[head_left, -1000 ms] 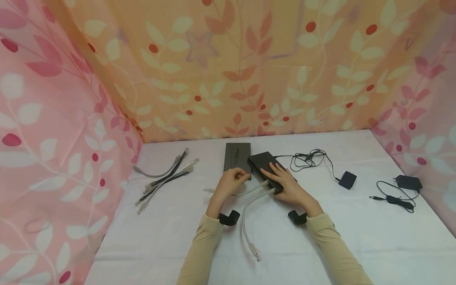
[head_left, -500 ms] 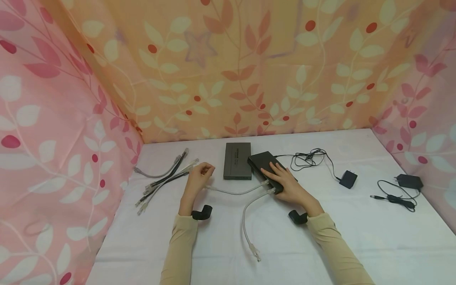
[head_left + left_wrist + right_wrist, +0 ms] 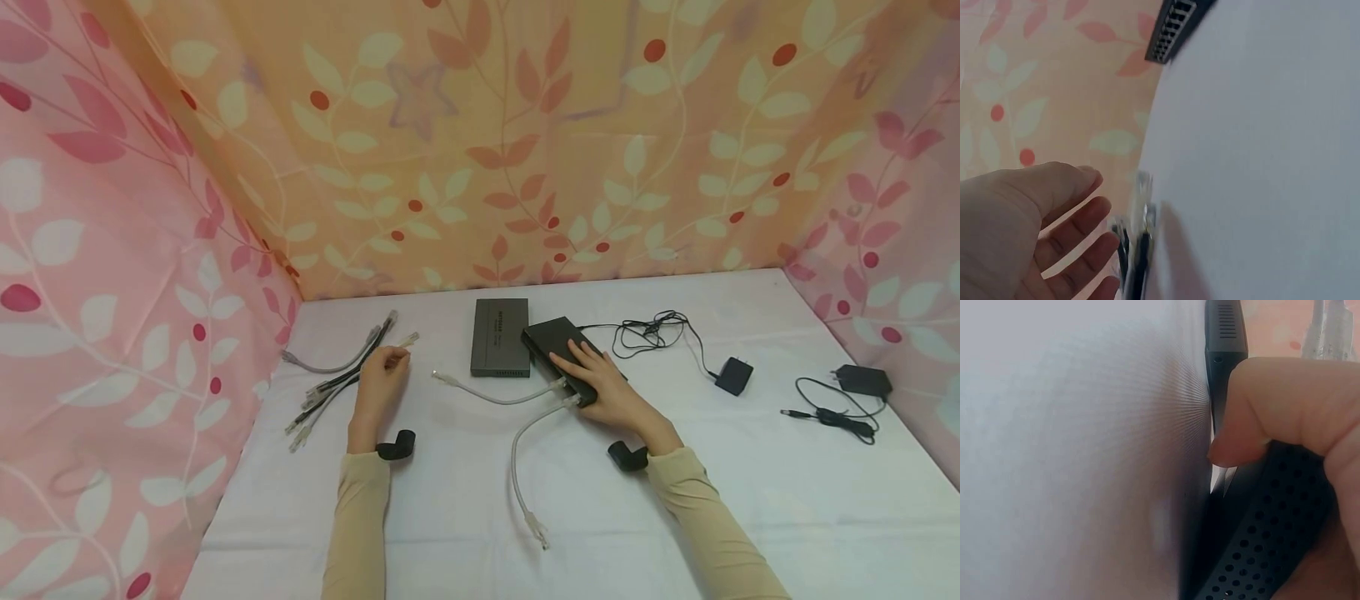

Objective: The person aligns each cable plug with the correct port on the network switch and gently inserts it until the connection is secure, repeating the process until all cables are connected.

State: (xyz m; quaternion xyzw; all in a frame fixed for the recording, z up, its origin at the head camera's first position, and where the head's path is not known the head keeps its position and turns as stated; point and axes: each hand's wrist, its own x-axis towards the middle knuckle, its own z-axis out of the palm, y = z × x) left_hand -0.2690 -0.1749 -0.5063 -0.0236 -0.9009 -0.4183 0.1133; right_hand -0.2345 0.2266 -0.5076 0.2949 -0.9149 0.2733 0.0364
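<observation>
The cable bundle lies on the surface at nine o'clock from your nearer left hand, its long axis running one to seven. That grip is empty, thumb just apart from fingers. At three o'clock, your right hand holds the black box.

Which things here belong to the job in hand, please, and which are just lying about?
Likely in use:
black rectangular box under the right hand
two pale grey cables plugged into it
loose grey and black cables near the left hand
black square adapter, its cord running to the box

Apparently lying about:
flat dark grey rectangular box
black oblong adapter with bundled cord, far right
</observation>
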